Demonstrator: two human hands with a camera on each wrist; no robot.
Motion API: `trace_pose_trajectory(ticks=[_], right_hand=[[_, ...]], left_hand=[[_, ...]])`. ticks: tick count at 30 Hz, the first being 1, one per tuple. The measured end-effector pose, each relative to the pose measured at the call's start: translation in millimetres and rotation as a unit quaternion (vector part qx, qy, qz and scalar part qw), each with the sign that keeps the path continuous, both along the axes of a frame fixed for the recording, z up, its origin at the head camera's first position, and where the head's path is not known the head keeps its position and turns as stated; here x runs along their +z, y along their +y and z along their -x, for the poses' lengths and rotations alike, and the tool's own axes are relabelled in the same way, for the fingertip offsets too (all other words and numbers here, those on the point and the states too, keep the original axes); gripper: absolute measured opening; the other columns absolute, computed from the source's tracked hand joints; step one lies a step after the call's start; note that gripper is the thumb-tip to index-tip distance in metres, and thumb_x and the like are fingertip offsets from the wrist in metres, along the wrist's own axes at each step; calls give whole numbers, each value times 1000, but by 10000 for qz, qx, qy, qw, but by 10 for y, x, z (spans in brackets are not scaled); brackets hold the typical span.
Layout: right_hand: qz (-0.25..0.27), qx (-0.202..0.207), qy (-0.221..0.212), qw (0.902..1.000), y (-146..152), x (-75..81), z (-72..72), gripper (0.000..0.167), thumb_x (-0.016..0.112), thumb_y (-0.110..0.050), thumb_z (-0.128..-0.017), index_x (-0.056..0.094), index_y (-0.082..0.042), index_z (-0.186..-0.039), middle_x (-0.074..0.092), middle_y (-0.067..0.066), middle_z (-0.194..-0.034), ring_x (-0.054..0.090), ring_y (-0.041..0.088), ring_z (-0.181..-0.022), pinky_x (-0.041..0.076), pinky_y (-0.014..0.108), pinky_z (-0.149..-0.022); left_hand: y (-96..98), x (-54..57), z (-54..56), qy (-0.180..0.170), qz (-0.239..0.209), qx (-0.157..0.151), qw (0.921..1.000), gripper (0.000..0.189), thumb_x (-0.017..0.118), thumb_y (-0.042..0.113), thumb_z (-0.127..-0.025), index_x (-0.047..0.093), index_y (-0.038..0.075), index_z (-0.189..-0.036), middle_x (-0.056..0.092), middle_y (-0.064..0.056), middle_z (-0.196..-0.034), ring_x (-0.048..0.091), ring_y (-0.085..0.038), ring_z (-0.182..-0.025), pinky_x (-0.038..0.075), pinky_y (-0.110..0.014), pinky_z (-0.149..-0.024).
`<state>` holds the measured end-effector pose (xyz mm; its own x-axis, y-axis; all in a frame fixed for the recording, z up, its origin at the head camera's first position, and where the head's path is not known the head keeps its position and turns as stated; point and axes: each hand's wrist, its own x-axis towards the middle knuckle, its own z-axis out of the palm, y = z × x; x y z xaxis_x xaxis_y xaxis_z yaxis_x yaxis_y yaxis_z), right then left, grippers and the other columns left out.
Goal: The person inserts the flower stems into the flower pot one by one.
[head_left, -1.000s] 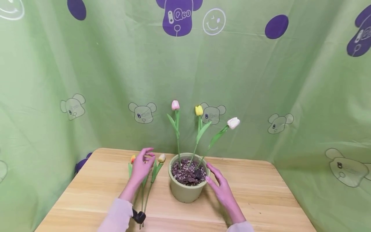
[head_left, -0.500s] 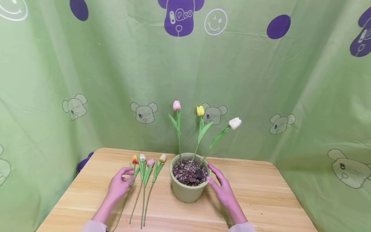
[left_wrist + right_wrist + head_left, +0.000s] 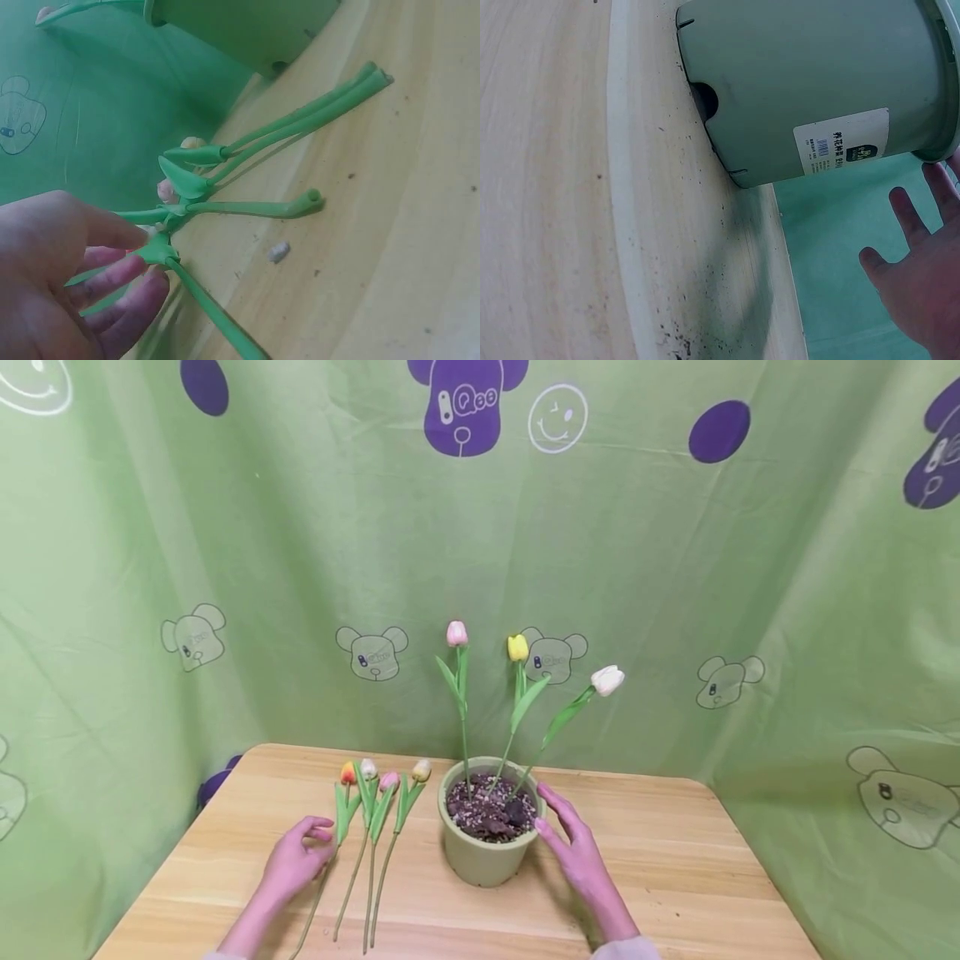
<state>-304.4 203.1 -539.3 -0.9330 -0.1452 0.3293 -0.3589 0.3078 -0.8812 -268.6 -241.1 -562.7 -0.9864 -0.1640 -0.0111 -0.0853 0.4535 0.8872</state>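
Several artificial tulips lie on the wooden table to the left of the flowerpot. My left hand [image 3: 294, 860] is beside the leftmost one, an orange tulip [image 3: 348, 772], its loosely curved fingers at the lower leaves [image 3: 159, 249] and stem. Whether the fingertips press on it is hard to see. The olive-green flowerpot [image 3: 483, 860] holds dark soil, with a pink tulip [image 3: 457, 633], a yellow tulip [image 3: 517, 647] and a white tulip [image 3: 607, 680] standing in it. On the pot's right side my right hand [image 3: 581, 856] has its fingers spread, fingertips touching the rim [image 3: 941, 154].
Beside the orange tulip lie a white tulip [image 3: 367, 768], a pink tulip [image 3: 388, 782] and a cream tulip [image 3: 422, 770]. A green printed curtain [image 3: 480, 560] hangs behind the table [image 3: 660, 860]. Soil crumbs [image 3: 679, 341] are scattered near the pot.
My left hand has moved left and toward me, from above the lying tulips to the orange tulip's lower leaves, uncovering the others. My right hand stays at the pot.
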Motion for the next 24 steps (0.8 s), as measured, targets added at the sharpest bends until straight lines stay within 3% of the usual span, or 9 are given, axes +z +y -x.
trace_pose_trajectory(ticks=[6, 11, 18, 21, 24], right_hand=[[2, -5, -19, 10000, -5, -13, -13, 55, 59, -20, -105, 43, -17, -157, 38, 11, -165, 30, 40, -153, 17, 69, -125], [-12, -22, -6, 10000, -1, -3, -13, 54, 59, -20, -105, 43, -17, -157, 38, 11, -165, 30, 40, -153, 17, 69, -125], [-8, -57, -9, 10000, -3, 8, -14, 54, 60, -21, -105, 43, -18, -157, 39, 10, -165, 30, 41, -153, 18, 69, -125], [-23, -26, 27, 10000, -9, 16, -19, 55, 59, -21, -105, 43, -17, -157, 39, 12, -165, 30, 42, -153, 17, 69, -124], [-14, -27, 43, 10000, -2, 16, -26, 54, 59, -20, -105, 43, -17, -157, 39, 12, -164, 30, 41, -153, 17, 69, -124]], left_hand=[[-4, -42, -69, -182, 208, -63, 9996, 51, 77, 0, -81, 62, 2, -129, 70, -14, -108, 66, -18, -79, 61, -30, -63], [9, -42, -79, -347, 686, -213, 9968, 57, 82, 5, -72, 66, 8, -126, 69, -4, -99, 62, -19, -86, 55, -36, -75], [-19, -26, -50, -187, 1154, -318, 9926, 58, 81, 1, -68, 67, 7, -123, 69, 0, -96, 64, -20, -88, 57, -48, -82], [-43, -23, -34, -159, 1136, -227, 9931, 54, 81, 1, -69, 67, 6, -121, 71, -2, -93, 65, -20, -85, 57, -46, -81], [-52, -35, -24, -272, 705, -164, 9970, 49, 79, -1, -72, 66, -1, -119, 72, -5, -91, 67, -19, -80, 61, -41, -75]])
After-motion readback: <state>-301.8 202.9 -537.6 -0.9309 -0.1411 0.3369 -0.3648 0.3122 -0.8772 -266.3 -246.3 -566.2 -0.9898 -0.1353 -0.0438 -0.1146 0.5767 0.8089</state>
